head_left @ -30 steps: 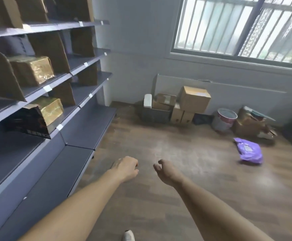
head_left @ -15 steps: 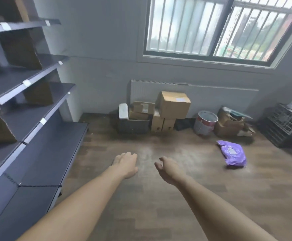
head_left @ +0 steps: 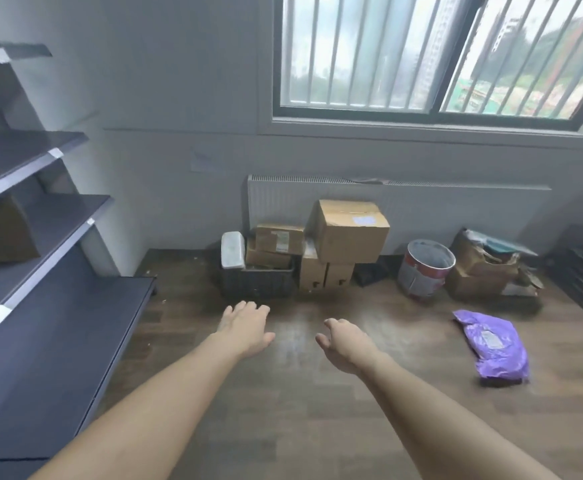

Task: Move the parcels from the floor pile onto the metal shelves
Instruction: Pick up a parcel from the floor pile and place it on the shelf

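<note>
- The metal shelves (head_left: 40,216) are seen to the left of both hands, in dark grey tiers with white tags on their front edges; brown dividers are seen on the upper tiers.
- A wide stretch of wooden floor (head_left: 318,410) is seen below and around the hands, bounded by the shelf base on the left and the wall ahead.
- The floor pile (head_left: 318,251) is set beyond both hands against the wall, under the radiator (head_left: 421,202): brown cardboard boxes stacked together, a large one (head_left: 349,230) tilted on top, some resting in a dark crate (head_left: 259,285).
- A purple parcel (head_left: 494,344) lies flat on the floor to the right of the right hand, well apart from it; it is a crumpled plastic bag with a pale label.
- A tilted paint bucket (head_left: 425,268) is seen between the boxes and the purple parcel, farther off.
- The left hand (head_left: 246,327) is held out over the floor, fingers spread and relaxed, its grip released, nothing held.
- The right hand (head_left: 347,344) is held beside it, fingers loosely curled, grip released, nothing held.
</note>
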{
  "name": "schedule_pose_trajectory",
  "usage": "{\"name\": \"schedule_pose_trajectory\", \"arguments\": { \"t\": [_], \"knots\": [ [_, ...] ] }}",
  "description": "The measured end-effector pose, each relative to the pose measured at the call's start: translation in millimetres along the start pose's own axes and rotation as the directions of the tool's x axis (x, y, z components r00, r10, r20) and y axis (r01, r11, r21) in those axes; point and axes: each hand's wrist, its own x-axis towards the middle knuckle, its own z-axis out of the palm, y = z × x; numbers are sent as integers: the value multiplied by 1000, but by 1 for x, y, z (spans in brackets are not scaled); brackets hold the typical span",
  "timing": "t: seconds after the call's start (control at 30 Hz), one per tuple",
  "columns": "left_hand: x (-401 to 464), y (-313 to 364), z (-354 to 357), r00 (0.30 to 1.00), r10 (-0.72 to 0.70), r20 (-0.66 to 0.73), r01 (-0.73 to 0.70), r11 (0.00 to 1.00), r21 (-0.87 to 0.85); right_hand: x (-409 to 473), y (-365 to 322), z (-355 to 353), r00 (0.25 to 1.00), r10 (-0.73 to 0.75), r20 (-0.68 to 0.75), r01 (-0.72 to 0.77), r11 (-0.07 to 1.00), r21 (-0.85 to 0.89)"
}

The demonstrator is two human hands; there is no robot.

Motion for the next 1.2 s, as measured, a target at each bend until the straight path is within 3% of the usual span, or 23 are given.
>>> {"name": "schedule_pose_trajectory", "arguments": {
  "t": [0.53,0.9,1.2],
  "knots": [
    [307,-58,-59,999,-35,-40,34,999,-23,319,-1,-81,999,-43,24,44,998,-37],
    [519,-115,-119,998,51,35,-48,995,-82,507,-28,-146,1000,20,-8,-20,1000,2],
    [653,-139,-127,994,39,103,-28,994,-105,638,-23,-170,1000,-3,28,2,999,40]
  ]
}}
